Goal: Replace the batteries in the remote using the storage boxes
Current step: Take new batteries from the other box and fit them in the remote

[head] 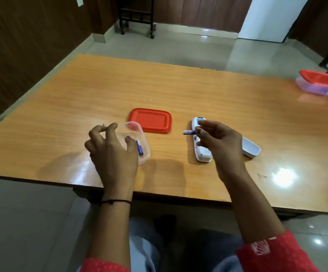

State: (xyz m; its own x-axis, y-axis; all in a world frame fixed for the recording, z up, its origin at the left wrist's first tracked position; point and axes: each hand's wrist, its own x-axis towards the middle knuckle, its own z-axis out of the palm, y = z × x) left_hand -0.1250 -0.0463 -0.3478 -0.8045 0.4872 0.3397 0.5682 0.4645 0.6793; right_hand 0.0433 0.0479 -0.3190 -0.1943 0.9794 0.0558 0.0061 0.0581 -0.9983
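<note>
A white remote (202, 152) lies face down on the wooden table (178, 91), its battery bay open. Its white cover (251, 148) rests just to the right. My right hand (216, 142) hovers over the remote and pinches a blue-and-white battery (189, 132) between thumb and fingertips. My left hand (112, 150) grips the left side of a clear open storage box (144, 152). One blue battery (140, 149) lies inside that box. The box's red lid (150, 120) lies flat behind it.
A second clear storage box with a red lid (320, 83) stands shut at the table's far right edge. Beyond the table are tiled floor and a dark wooden stand (136, 16). The near table edge runs just in front of my knees.
</note>
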